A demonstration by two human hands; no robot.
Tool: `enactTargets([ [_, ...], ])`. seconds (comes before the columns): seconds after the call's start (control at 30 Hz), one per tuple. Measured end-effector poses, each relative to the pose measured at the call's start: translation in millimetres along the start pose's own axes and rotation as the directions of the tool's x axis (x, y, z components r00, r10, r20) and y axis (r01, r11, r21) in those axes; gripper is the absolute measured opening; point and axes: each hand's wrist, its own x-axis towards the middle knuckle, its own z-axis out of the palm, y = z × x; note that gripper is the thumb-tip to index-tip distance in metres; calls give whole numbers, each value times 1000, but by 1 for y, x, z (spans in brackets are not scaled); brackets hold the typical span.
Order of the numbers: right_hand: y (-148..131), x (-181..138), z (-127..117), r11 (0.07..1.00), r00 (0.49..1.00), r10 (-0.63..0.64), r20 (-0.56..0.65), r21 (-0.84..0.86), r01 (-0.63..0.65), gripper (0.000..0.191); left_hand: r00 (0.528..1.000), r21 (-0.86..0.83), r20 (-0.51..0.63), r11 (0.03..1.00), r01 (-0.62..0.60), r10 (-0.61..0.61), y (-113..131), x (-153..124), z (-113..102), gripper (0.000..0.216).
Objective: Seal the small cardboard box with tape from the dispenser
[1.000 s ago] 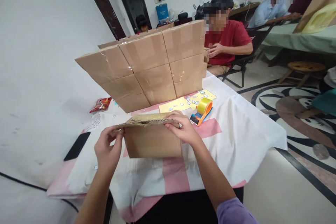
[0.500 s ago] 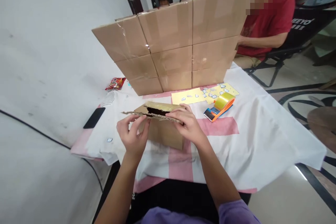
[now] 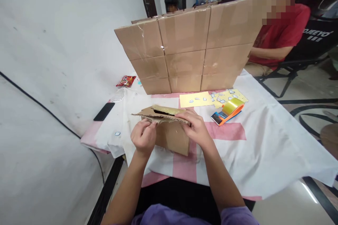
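Grip: left hand [image 3: 144, 137] pinched shut on the near-left edge of the top flaps [image 3: 161, 114]; right hand [image 3: 196, 128] curled over their right edge, fingers pressing down.
Item: small cardboard box [image 3: 173, 139], upright on the pink-and-white tablecloth [image 3: 264, 147], just in front of the person. The top flaps sit uneven, with a dark gap between them.
Handling, by judgement: level both flaps and bring their edges flush before pressing flat.
Nearby: tape dispenser [image 3: 228, 110] to the right; yellow sticker sheets [image 3: 195, 99]; wall of stacked cartons [image 3: 190, 49] behind.

Left hand [image 3: 144, 137] and right hand [image 3: 196, 128] grip the top flaps of a small cardboard box [image 3: 171, 137] on the white-pink tablecloth [image 3: 237, 147]. Tape dispenser [image 3: 227, 110] lies right of it, stacked cartons [image 3: 190, 49] behind, phone [image 3: 104, 111] left.
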Motion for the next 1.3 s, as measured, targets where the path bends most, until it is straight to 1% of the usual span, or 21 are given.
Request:
enactTargets([
  [0.07,0,-1,2,1000,1000,-4,-6,16,4,40,997,-35,-8,997,70,-70,3,-1,0,16],
  [0.13,0,-1,3,1000,1000,-14,-12,26,15,38,960,-136,-18,952,275,-280,8,2,-1,13],
  [0.17,0,-1,3,999,1000,-18,-17,30,18,38,904,-216,0,882,418,-428,10,4,-2,12],
  [0.2,0,-1,3,999,1000,-20,-22,34,21,38,819,-300,54,773,559,-571,12,7,-3,12],
  [0.23,-1,0,2,999,1000,-22,-23,36,23,37,716,-372,138,634,678,-685,13,10,-4,18],
  [0.3,-3,0,1,999,999,-35,-13,30,35,36,521,-436,342,359,825,-782,14,17,-7,34],
  [0.33,-4,0,1,999,999,-44,-3,21,44,35,453,-437,426,261,861,-783,14,20,-8,38],
  [0.37,-4,0,1,999,999,-51,4,12,51,34,408,-438,483,190,879,-775,13,23,-8,40],
  [0.43,-4,0,1,999,999,-52,9,9,52,33,369,-452,536,112,885,-759,13,27,-9,38],
  [0.5,-4,0,0,999,1000,-30,5,28,30,31,367,-467,557,84,880,-746,12,29,-9,35],
  [0.57,-6,2,-2,998,1000,4,16,57,-5,27,384,-476,553,97,874,-740,13,29,-10,34],
  [0.67,-21,5,-13,996,1000,10,19,87,-11,22,457,-438,522,234,868,-720,17,32,-16,31],
  [0.73,-41,4,-23,997,1000,1,-15,76,0,29,541,-375,494,395,839,-680,22,37,-23,28],
  [0.8,-66,0,-32,999,999,36,-39,18,-36,30,656,-299,481,594,747,-582,32,45,-32,26],
  [0.87,-91,-7,-36,993,995,99,-25,-63,-100,28,775,-265,496,782,565,-392,44,56,-40,22],
  [0.9,-102,-10,-37,986,991,131,-8,-102,-131,26,818,-277,510,850,448,-265,51,61,-43,20],
  [0.93,-110,-14,-36,978,987,160,10,-134,-157,25,841,-309,525,890,334,-133,56,66,-46,17],
  [1.0,-121,-19,-35,967,978,205,41,-160,-196,24,827,-396,556,902,173,85,65,76,-48,13],
  [1.07,-124,-21,-35,965,968,239,75,-131,-228,22,770,-453,607,882,132,196,70,82,-49,12],
  [1.17,-120,-19,-37,963,954,269,133,-42,-266,15,702,-442,680,882,165,209,70,88,-50,15],
  [1.3,-114,-17,-39,958,945,285,163,-29,-284,24,674,-427,709,886,179,205,69,93,-50,16],
])
